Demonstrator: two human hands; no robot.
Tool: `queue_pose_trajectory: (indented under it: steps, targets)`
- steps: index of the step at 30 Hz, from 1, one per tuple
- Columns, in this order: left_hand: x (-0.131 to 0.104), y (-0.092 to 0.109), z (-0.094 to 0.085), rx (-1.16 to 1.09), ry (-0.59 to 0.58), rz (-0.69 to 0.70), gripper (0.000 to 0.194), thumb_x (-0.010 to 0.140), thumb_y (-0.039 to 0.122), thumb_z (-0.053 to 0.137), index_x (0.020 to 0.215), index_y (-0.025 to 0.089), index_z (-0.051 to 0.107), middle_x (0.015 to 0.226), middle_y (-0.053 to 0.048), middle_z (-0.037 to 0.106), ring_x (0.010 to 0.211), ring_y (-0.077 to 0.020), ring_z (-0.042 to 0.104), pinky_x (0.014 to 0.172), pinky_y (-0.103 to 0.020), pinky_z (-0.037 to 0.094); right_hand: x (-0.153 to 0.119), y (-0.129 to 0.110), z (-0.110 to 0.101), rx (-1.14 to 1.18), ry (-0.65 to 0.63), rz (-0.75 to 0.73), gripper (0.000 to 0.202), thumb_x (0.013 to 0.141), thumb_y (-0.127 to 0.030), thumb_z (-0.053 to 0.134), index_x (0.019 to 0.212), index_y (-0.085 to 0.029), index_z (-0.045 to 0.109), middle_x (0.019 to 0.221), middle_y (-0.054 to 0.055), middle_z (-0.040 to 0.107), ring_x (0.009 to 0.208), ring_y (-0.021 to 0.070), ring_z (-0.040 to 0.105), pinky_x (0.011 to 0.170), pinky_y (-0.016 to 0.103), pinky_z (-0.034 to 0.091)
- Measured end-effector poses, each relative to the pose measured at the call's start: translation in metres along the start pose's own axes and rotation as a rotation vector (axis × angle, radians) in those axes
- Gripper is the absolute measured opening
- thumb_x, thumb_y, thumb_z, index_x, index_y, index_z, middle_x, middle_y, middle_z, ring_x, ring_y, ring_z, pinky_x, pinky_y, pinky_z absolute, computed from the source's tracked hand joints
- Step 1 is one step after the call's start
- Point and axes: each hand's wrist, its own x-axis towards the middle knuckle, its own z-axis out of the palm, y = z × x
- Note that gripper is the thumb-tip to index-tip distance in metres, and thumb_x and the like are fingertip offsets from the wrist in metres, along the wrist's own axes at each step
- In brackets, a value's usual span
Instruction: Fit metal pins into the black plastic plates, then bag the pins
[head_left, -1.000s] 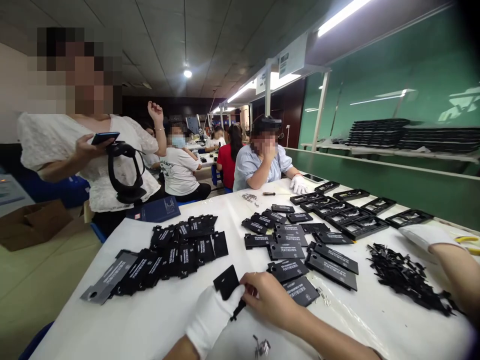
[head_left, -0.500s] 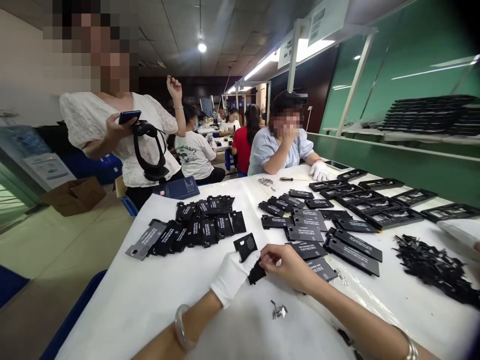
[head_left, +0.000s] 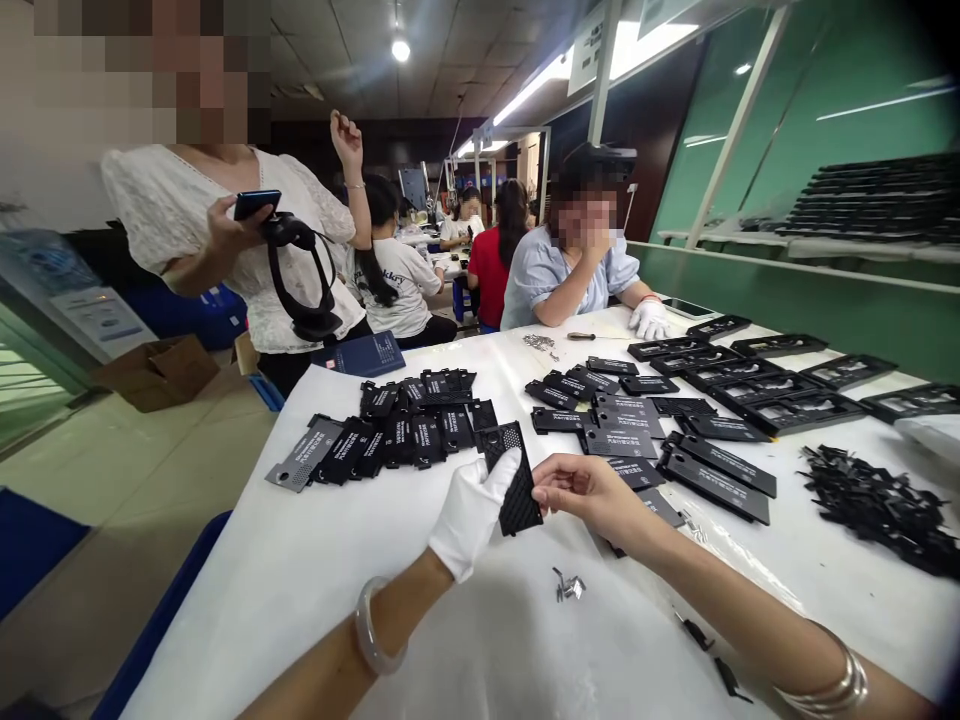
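Observation:
My left hand (head_left: 471,510), in a white glove, grips a black perforated plate (head_left: 517,490) by its left side, thumb on its face. My bare right hand (head_left: 589,492) is pinched at the plate's right edge; what its fingertips hold, if anything, is too small to make out. Below the hands lies a small heap of metal pins (head_left: 570,585). To the left are overlapping black plates with white lettering (head_left: 425,438). More lettered plates (head_left: 619,443) lie beyond my right hand.
Black frames (head_left: 802,412) and a pile of small black parts (head_left: 874,505) lie to the right. A seated person's gloved hand (head_left: 649,318) rests near a screwdriver (head_left: 581,336). A standing person holds a phone (head_left: 256,204) at the left, near a blue book (head_left: 364,354).
The plate in my left hand has turned and now shows more of its ribbed face. My right hand has stayed at its edge. The whole view has shifted slightly.

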Motion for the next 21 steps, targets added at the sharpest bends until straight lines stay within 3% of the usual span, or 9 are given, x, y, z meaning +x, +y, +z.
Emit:
queue_pose_trajectory:
  steps: [13, 21]
  targets:
    - [-0.002, 0.01, -0.001, 0.119, -0.012, 0.036, 0.043, 0.079, 0.054, 0.056, 0.063, 0.014, 0.053, 0.056, 0.0, 0.053, 0.059, -0.0124, 0.052, 0.061, -0.024, 0.045, -0.005, -0.008, 0.002, 0.028, 0.017, -0.016, 0.025, 0.076, -0.035, 0.07, 0.085, -0.014, 0.063, 0.072, 0.002, 0.061, 0.068, 0.0126, 0.059, 0.066, 0.025, 0.047]
    - [-0.004, 0.012, 0.002, 0.23, 0.028, 0.052, 0.038, 0.073, 0.051, 0.061, 0.064, 0.015, 0.055, 0.064, -0.002, 0.059, 0.065, -0.0146, 0.055, 0.062, -0.024, 0.045, -0.007, -0.009, 0.007, -0.119, 0.027, -0.086, 0.026, 0.074, -0.038, 0.072, 0.081, -0.015, 0.06, 0.072, -0.001, 0.056, 0.067, 0.0099, 0.05, 0.066, 0.022, 0.043]
